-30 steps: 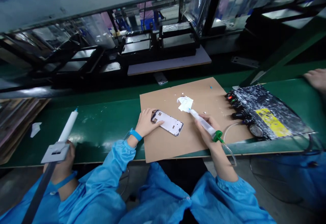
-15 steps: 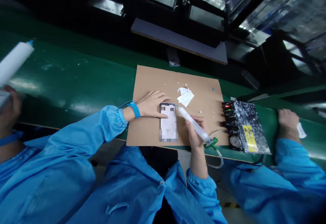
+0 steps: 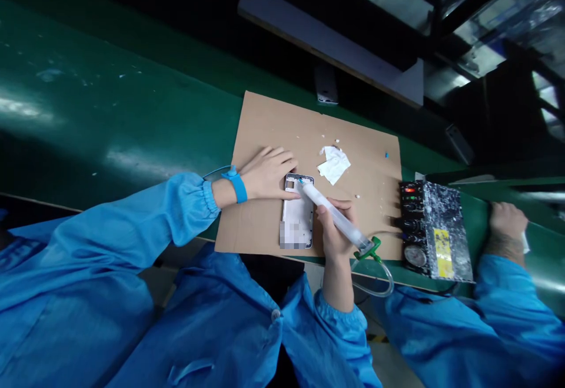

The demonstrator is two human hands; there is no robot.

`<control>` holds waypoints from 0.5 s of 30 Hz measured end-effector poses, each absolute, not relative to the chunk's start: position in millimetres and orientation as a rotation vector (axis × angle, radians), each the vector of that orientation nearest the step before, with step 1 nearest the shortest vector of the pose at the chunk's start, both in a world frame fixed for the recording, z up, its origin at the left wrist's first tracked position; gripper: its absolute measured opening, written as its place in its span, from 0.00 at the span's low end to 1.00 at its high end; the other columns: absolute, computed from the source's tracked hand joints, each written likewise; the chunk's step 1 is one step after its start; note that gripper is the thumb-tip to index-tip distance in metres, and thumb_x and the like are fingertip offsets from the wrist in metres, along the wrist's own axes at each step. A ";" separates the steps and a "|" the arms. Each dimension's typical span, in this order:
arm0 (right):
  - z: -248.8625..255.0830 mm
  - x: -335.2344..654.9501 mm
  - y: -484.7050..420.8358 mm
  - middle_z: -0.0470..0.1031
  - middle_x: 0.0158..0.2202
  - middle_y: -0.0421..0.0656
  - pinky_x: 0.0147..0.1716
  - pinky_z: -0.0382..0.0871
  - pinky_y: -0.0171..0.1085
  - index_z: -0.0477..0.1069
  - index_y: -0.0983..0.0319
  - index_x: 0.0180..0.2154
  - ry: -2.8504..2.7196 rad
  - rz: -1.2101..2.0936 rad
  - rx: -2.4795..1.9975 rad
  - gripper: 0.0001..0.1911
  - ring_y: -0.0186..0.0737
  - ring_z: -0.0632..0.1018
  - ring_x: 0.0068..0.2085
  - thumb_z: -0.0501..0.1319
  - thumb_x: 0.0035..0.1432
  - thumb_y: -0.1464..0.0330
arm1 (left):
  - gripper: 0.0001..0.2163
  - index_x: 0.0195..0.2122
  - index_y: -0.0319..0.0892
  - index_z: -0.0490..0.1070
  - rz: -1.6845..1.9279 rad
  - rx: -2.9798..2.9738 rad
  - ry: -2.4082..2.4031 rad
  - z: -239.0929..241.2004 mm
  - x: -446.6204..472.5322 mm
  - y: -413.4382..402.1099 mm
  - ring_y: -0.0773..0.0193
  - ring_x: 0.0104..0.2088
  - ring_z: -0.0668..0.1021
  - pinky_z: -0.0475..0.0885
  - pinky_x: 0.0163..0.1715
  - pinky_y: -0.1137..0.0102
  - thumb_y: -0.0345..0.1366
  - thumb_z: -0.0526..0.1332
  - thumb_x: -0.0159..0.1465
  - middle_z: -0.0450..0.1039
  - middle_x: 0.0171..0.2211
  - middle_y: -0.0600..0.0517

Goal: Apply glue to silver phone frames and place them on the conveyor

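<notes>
While pinning the phone frame (image 3: 298,217) under a nozzle

Pressed flat on the cardboard sheet (image 3: 265,123) by outstretched fingers of the left hand (image 3: 269,173); gripping the syringe (image 3: 335,218) in the clenched right hand (image 3: 333,232), tip at the upper edge. Likely to smear if tugged by the hose (image 3: 379,282) or jogged sideways. Just beyond, clear of the tip: crumpled tissue (image 3: 334,164). Rightward: control box (image 3: 435,229), then a co-worker's hand (image 3: 507,223).
</notes>
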State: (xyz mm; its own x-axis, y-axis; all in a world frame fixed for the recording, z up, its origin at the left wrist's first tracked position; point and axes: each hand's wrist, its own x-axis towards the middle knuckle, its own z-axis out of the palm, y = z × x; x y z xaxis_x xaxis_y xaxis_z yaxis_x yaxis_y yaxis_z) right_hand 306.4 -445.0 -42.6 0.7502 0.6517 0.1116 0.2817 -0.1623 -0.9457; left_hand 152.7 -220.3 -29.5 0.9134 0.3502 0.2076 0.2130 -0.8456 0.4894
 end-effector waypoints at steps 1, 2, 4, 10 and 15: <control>-42.0 306.1 -445.0 0.82 0.35 0.43 0.33 0.76 0.39 0.75 0.60 0.43 -0.746 0.386 -1.759 0.25 0.41 0.82 0.33 0.77 0.60 0.48 | 0.27 0.47 0.44 0.75 0.395 2.606 0.407 -29.7 152.7 -220.2 0.48 0.52 0.76 0.67 0.54 0.54 0.64 0.71 0.65 0.79 0.49 0.47; -41.5 305.7 -444.8 0.82 0.35 0.43 0.33 0.76 0.39 0.75 0.60 0.43 -0.752 0.386 -1.765 0.25 0.42 0.82 0.33 0.77 0.61 0.48 | 0.27 0.47 0.45 0.75 0.391 2.605 0.408 -29.8 152.8 -220.0 0.48 0.53 0.76 0.67 0.54 0.54 0.64 0.71 0.65 0.79 0.50 0.47; -40.5 304.9 -444.1 0.82 0.36 0.44 0.33 0.77 0.40 0.75 0.59 0.43 -0.753 0.386 -1.771 0.25 0.42 0.82 0.33 0.77 0.61 0.48 | 0.27 0.47 0.45 0.75 0.390 2.591 0.407 -29.8 152.9 -219.8 0.47 0.54 0.76 0.67 0.55 0.54 0.65 0.70 0.65 0.79 0.50 0.46; -40.8 304.1 -443.5 0.82 0.37 0.46 0.33 0.78 0.42 0.74 0.57 0.44 -0.784 0.380 -1.806 0.25 0.45 0.82 0.34 0.74 0.62 0.45 | 0.26 0.47 0.45 0.75 0.378 2.566 0.417 -27.3 153.3 -219.7 0.47 0.53 0.76 0.67 0.55 0.54 0.63 0.71 0.65 0.79 0.50 0.46; -39.7 303.6 -442.4 0.83 0.36 0.45 0.31 0.78 0.42 0.74 0.56 0.43 -0.762 0.366 -1.827 0.25 0.44 0.81 0.32 0.74 0.61 0.44 | 0.26 0.46 0.44 0.75 0.363 2.578 0.423 -27.1 153.9 -219.8 0.46 0.54 0.76 0.67 0.55 0.54 0.63 0.71 0.65 0.79 0.49 0.46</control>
